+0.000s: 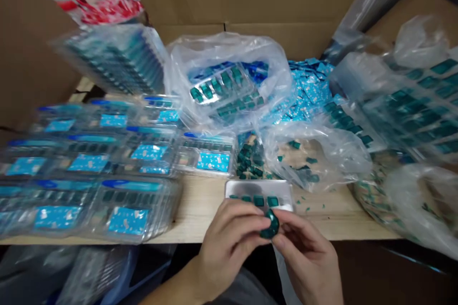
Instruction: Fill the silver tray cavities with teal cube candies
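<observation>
Above the table's front edge, a small glossy dark-green curved piece is pinched between the fingertips of both my hands. My left hand grips it from the left, and my right hand holds its right side with thumb and forefinger. Just behind my fingers lies a shallow silvery-white tray with a row of similar green pieces, partly hidden by my left hand. Small green scraps are scattered on the wood to the tray's right.
Stacked clear packs with blue packets cover the left side. Behind stand upright clear trays and an open plastic bag holding filled trays. Loose green pieces, a bag of scraps, blue packets and more bagged trays lie rightward.
</observation>
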`<move>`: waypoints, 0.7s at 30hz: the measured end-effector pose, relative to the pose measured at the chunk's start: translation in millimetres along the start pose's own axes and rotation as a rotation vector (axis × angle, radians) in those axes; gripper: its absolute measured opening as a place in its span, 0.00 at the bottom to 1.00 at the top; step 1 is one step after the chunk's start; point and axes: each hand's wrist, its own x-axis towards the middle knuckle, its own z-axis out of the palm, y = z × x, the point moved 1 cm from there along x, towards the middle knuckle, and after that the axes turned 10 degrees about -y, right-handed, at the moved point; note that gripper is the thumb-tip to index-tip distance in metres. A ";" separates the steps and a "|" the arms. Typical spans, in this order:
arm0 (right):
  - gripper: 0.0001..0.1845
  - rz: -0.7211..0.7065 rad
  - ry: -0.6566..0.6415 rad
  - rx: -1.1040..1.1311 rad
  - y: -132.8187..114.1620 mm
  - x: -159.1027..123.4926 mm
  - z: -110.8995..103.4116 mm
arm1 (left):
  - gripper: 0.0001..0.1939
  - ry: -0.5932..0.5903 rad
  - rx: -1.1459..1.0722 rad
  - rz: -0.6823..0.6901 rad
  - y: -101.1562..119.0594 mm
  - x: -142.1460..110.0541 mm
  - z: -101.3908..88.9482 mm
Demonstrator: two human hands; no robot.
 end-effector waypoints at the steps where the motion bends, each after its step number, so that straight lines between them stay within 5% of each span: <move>1: 0.13 0.009 -0.017 0.042 3.4 -0.9 0.6 | 0.06 0.000 0.065 0.064 1.6 0.8 -0.8; 8: 0.12 0.036 -0.109 0.304 16.7 -5.0 9.7 | 0.03 0.052 0.207 0.201 3.8 -5.6 -0.2; 16: 0.11 0.080 0.001 0.077 16.6 -20.1 7.6 | 0.09 -0.112 0.161 0.101 5.9 -15.2 -2.7; 21: 0.12 0.058 -0.046 -0.079 8.7 -27.3 2.4 | 0.08 -0.188 0.151 0.087 7.9 -21.2 -1.4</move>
